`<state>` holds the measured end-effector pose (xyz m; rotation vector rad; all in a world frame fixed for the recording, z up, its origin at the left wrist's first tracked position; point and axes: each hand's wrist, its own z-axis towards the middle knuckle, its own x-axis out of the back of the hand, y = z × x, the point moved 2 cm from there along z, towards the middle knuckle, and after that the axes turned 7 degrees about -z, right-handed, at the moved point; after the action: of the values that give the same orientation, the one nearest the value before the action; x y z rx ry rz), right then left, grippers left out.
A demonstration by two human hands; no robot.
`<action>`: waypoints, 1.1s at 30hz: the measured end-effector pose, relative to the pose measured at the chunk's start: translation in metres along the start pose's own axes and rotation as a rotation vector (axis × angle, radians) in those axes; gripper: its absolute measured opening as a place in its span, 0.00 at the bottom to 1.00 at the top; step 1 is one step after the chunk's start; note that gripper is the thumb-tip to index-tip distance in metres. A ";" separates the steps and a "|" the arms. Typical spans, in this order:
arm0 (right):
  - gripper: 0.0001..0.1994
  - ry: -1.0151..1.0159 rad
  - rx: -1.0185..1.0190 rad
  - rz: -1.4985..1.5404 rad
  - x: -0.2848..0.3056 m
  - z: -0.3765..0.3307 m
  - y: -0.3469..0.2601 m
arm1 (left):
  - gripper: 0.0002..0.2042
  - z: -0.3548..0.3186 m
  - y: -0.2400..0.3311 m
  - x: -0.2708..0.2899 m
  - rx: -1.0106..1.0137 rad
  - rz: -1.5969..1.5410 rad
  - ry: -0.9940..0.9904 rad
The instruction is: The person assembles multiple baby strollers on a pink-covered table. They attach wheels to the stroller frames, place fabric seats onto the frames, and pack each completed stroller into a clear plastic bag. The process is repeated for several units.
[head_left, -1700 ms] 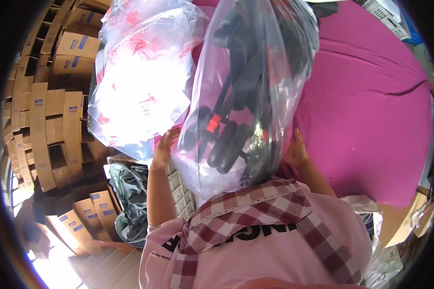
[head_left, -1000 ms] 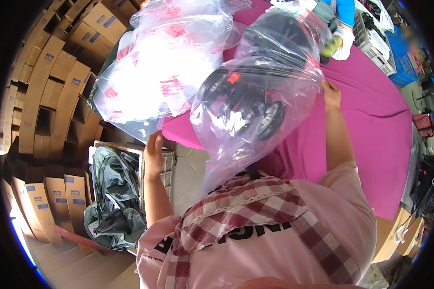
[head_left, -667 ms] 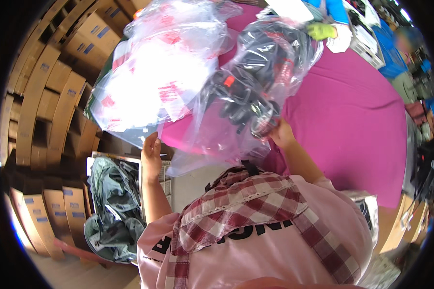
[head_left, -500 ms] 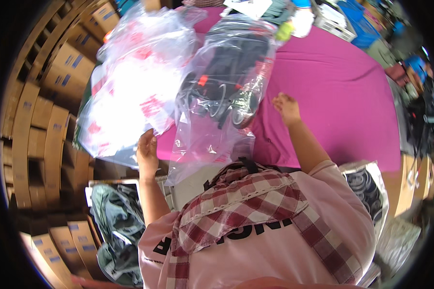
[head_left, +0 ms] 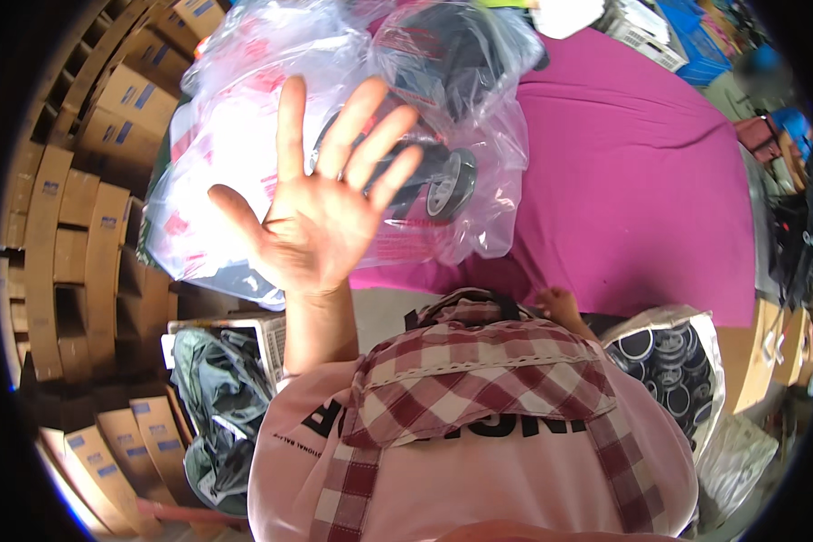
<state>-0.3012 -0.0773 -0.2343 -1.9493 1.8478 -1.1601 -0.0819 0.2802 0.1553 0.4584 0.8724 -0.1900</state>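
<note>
My left hand is raised palm up with all fingers spread, and nothing is in it. Behind it on the table lies a clear plastic bag with red print. Inside that bag is a dark bulky item with a wheel; its exact kind is hard to make out, and my fingers cover part of it. My right hand is low at the table's front edge, close to my body. Its fingers look bent and are partly hidden. To the left sits another plastic bag, pale, shiny and red-printed.
A magenta cloth covers the table. Cardboard boxes fill shelves on the left. Dark green bundled material lies below left. A pale sack of dark round parts stands right of me. White and blue crates are at the back right.
My left hand has risen and turned its palm up, fingers spreading. My right hand has dropped back toward my body. The bagged dark item has shifted, and its loose bag end no longer hangs toward me.
</note>
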 end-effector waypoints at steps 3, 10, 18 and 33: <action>0.09 0.041 0.273 -0.097 0.026 0.038 -0.052 | 0.42 0.032 -0.025 -0.011 0.070 -0.075 -0.171; 0.09 -0.130 0.358 -0.047 0.022 0.108 -0.114 | 0.43 0.077 -0.071 -0.007 0.142 -0.038 -0.049; 0.16 0.055 0.419 -0.336 0.012 0.126 -0.098 | 0.24 0.099 -0.077 -0.001 -0.081 1.873 -0.156; 0.45 -0.729 1.302 1.380 0.086 -0.181 -0.376 | 0.14 0.097 -0.002 -0.071 -0.916 1.754 -1.016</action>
<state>-0.1479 -0.0213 0.1598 -0.1013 0.9849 -0.6041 -0.0603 0.2315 0.2630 0.0712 -0.6576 1.4313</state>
